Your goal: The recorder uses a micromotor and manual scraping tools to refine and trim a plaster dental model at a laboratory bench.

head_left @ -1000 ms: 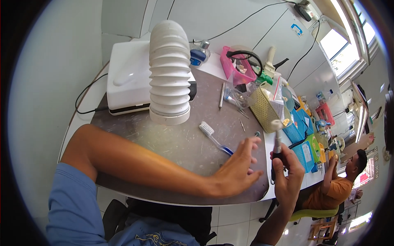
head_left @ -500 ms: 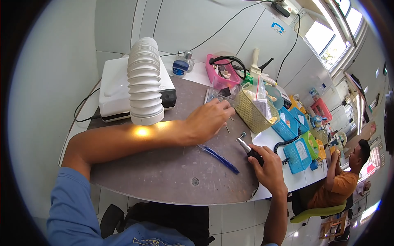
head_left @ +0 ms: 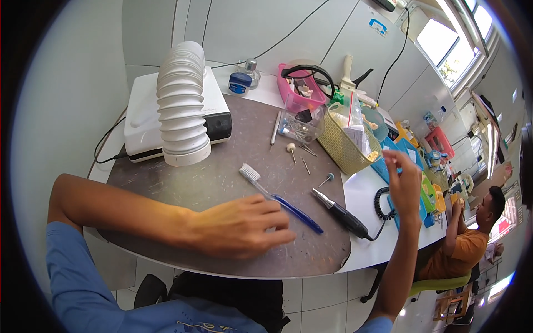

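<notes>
My left hand (head_left: 241,227) hovers low above the brown work mat (head_left: 183,222), its fingers loosely bent and apart, with nothing visible in them. Beside its knuckles lies a toothbrush (head_left: 297,213) with a blue handle and white bristles. My right hand (head_left: 406,186) is raised at the right, near the blue baskets. Its fingers point up and look apart, and I see nothing in them. A black rotary handpiece (head_left: 344,215) with a metal nose lies across the mat's right edge. Close to its nose rests a small grey-green polishing wheel on a shank (head_left: 329,177).
A white ribbed suction hose (head_left: 182,108) bends down from a white box (head_left: 141,114) at the left. Behind the mat stand a clear tray with burs (head_left: 300,129), a pink basket (head_left: 284,89) and a yellow-green basket (head_left: 338,150). A co-worker (head_left: 463,238) sits at the far right.
My right hand has let go of the handpiece, which now lies down, and has risen up and right. My left hand has drawn back from the burs toward the near edge, uncovering the toothbrush head.
</notes>
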`<act>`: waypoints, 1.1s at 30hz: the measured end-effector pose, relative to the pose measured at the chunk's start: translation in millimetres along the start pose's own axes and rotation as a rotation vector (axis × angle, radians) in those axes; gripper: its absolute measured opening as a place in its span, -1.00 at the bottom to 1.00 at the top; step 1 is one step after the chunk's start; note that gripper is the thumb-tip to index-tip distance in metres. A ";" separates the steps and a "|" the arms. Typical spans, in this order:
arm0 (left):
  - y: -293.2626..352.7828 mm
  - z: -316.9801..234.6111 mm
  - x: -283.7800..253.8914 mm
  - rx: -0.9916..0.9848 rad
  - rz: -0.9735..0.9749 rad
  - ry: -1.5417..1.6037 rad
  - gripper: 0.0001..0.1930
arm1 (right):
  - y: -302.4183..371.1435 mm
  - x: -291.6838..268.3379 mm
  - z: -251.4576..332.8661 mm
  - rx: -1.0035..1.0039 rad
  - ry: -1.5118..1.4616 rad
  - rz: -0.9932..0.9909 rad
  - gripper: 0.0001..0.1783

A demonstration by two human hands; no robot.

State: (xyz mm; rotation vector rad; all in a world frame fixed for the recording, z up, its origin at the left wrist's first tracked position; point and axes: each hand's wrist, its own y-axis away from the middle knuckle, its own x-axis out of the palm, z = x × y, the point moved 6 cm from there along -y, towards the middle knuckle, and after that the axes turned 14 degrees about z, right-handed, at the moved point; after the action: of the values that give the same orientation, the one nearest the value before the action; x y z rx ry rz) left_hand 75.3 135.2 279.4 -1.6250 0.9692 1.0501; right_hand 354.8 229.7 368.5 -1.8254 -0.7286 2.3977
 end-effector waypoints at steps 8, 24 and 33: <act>6.0 11.3 3.9 -0.053 -0.109 0.153 -0.86 | -70.3 19.9 -57.7 0.080 -0.003 0.577 -0.81; 52.9 36.2 -16.1 -0.497 -0.274 0.783 -0.66 | -31.9 9.9 26.7 0.009 -0.755 0.192 -0.71; 61.4 46.0 -12.9 -0.541 -0.294 1.080 -0.55 | 30.5 116.0 159.0 0.036 -1.024 0.566 -0.76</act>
State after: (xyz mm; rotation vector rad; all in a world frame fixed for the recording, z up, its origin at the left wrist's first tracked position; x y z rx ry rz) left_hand 5.2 165.9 265.3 -2.7910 1.0792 0.1457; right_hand 180.5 184.5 283.5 -0.7011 -0.1396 3.6670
